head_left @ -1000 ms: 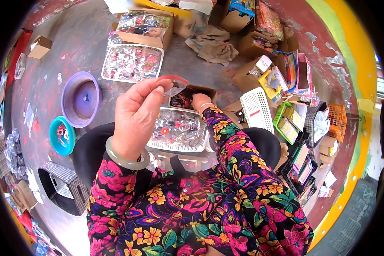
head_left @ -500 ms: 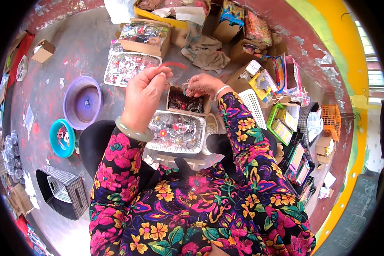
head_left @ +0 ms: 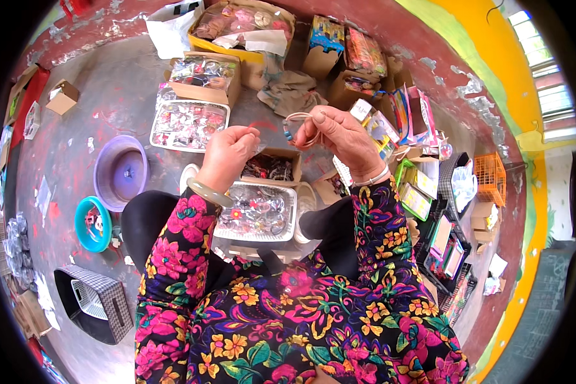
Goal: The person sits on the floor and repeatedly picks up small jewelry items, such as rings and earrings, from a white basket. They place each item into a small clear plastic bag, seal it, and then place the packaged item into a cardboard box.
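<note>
Your right hand [head_left: 347, 139] is pinching a pale loop with blue beads [head_left: 288, 136], its thumb and fingers closing on the band. The loop is hanging in the air, in front of your chest and to the right of your left hand [head_left: 227, 157]. Your left hand is curling, with its fingertips coming together; I cannot tell if they are holding something thin. The two hands are staying apart. Below them, a small brown box [head_left: 297, 168] is holding dark, tangled bits [head_left: 262, 169]. Closer to you, a white basket [head_left: 255, 237] is carrying clear little packs [head_left: 253, 211]. Off to your left, a purple tub [head_left: 120, 173] is sitting near a teal bowl [head_left: 79, 225].
</note>
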A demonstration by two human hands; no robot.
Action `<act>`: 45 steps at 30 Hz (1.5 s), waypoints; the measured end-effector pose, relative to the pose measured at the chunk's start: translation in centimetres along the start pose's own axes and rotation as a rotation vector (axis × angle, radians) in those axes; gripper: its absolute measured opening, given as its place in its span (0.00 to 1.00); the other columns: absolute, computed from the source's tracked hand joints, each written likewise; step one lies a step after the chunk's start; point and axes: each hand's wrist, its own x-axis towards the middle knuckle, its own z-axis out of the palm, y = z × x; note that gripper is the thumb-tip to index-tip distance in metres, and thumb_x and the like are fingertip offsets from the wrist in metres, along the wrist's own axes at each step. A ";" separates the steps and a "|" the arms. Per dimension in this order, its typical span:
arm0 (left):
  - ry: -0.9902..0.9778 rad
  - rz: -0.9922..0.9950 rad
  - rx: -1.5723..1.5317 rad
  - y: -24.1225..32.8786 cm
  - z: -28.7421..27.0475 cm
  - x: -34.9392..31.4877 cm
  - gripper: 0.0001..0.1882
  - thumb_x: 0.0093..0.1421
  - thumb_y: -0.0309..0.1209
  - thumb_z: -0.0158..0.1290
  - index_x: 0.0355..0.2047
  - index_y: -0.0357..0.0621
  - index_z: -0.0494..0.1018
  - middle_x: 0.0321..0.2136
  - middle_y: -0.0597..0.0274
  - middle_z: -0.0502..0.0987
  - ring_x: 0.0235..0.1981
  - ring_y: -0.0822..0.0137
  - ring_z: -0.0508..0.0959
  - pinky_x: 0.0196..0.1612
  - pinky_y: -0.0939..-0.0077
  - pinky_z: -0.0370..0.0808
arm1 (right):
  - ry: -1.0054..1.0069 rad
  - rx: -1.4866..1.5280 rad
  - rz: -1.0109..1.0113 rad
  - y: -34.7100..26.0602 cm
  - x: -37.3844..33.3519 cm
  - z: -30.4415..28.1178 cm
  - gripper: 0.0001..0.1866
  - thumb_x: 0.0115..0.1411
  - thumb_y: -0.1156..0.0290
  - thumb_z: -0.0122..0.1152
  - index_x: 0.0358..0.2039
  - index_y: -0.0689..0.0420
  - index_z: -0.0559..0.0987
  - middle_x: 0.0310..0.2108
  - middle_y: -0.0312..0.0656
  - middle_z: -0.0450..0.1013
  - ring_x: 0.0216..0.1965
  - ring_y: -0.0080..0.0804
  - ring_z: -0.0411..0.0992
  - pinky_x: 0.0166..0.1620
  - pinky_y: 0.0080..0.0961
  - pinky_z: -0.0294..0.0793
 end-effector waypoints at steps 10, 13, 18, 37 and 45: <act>-0.208 0.045 0.393 -1.7 1.6 0.2 0.12 0.56 0.29 0.49 0.34 0.32 0.75 0.18 0.62 0.73 0.21 0.77 0.70 0.25 0.81 0.69 | -0.138 -0.500 -0.002 0.1 0.4 0.2 0.13 0.61 0.64 0.49 0.29 0.61 0.73 0.22 0.36 0.71 0.26 0.21 0.66 0.31 0.18 0.67; -0.241 0.029 0.390 -1.9 1.5 0.3 0.11 0.60 0.28 0.47 0.36 0.31 0.74 0.25 0.66 0.75 0.25 0.79 0.71 0.29 0.85 0.70 | -0.055 -0.634 -0.059 0.4 0.3 0.4 0.10 0.59 0.66 0.51 0.30 0.60 0.75 0.22 0.39 0.71 0.25 0.27 0.68 0.30 0.21 0.67; -0.279 0.003 0.358 -1.6 1.5 0.1 0.12 0.61 0.28 0.43 0.38 0.31 0.73 0.30 0.62 0.76 0.29 0.77 0.74 0.35 0.84 0.73 | 0.070 -0.810 -0.271 0.6 0.4 0.6 0.07 0.54 0.70 0.55 0.31 0.59 0.78 0.25 0.41 0.73 0.27 0.32 0.70 0.31 0.23 0.68; -0.377 -0.019 0.251 -1.0 1.3 -0.2 0.17 0.64 0.33 0.40 0.47 0.34 0.68 0.36 0.61 0.74 0.36 0.74 0.74 0.40 0.79 0.74 | 0.101 -0.954 -0.392 0.6 0.6 1.5 0.05 0.48 0.74 0.56 0.27 0.58 0.77 0.24 0.42 0.72 0.29 0.40 0.71 0.31 0.29 0.70; -0.278 -0.006 0.132 -1.0 2.0 -0.7 0.16 0.61 0.33 0.41 0.43 0.34 0.71 0.26 0.62 0.73 0.28 0.75 0.73 0.29 0.78 0.74 | 0.032 -1.073 -0.462 1.0 0.7 1.9 0.04 0.47 0.73 0.58 0.26 0.55 0.77 0.23 0.40 0.70 0.29 0.40 0.70 0.31 0.31 0.69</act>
